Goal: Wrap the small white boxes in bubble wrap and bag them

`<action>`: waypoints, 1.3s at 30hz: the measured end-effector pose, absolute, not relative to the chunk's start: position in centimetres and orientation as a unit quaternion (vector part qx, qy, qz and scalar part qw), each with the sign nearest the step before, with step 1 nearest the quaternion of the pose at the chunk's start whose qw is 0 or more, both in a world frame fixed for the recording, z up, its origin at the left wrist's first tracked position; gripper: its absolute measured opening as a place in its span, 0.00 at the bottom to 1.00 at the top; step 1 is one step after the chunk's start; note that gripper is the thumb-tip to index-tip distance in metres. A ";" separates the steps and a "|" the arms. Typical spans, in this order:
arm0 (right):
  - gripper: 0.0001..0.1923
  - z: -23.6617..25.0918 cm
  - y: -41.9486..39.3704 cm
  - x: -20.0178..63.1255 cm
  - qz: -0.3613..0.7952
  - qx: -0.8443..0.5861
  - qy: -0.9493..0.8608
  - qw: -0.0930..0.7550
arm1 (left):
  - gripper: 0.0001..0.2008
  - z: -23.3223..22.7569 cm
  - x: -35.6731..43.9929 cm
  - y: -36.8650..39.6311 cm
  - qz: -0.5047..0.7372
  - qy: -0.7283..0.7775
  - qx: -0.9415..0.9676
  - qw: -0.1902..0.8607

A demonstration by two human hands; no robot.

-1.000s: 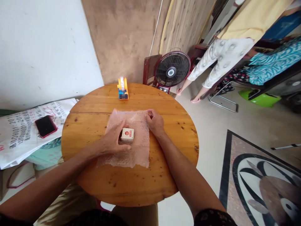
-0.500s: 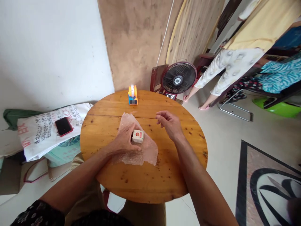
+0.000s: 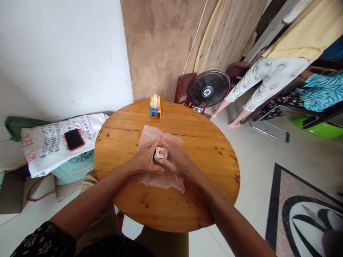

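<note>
A small white box with a red label (image 3: 161, 153) sits on a sheet of pinkish bubble wrap (image 3: 150, 132), roughly mid-table. From the left side, my left hand (image 3: 146, 157) curls around the box, its thumb near the front. Across from it, my right hand (image 3: 178, 159) wraps the other side, thumb against the box's front face and fingers on the wrap. Bubble wrap sticks out beyond both hands, at the back and the front. The fingertips behind the box are partly hidden.
An orange and blue tape dispenser (image 3: 155, 107) stands near the far edge of the round wooden table (image 3: 214, 150). A phone (image 3: 74, 139) lies on white sacks (image 3: 48, 144) to the left. Behind the table is a fan (image 3: 209, 88); a person (image 3: 278, 73) stands at right.
My right hand has come in from the right and closed around the box. The wrap's right side has been raised toward the box. The view has shifted slightly.
</note>
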State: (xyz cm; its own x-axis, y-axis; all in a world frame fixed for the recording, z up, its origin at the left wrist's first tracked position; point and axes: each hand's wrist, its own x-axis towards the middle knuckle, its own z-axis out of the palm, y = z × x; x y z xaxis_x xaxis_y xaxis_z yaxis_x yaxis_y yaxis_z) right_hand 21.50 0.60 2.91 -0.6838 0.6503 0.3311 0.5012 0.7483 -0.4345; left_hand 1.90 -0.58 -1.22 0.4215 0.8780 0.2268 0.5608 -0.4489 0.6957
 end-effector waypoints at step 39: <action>0.21 0.9 4.3 21.9 0.055 -0.476 -0.869 0.123 | 0.54 -1.0 2.0 -1.0 0.223 0.476 0.821 0.222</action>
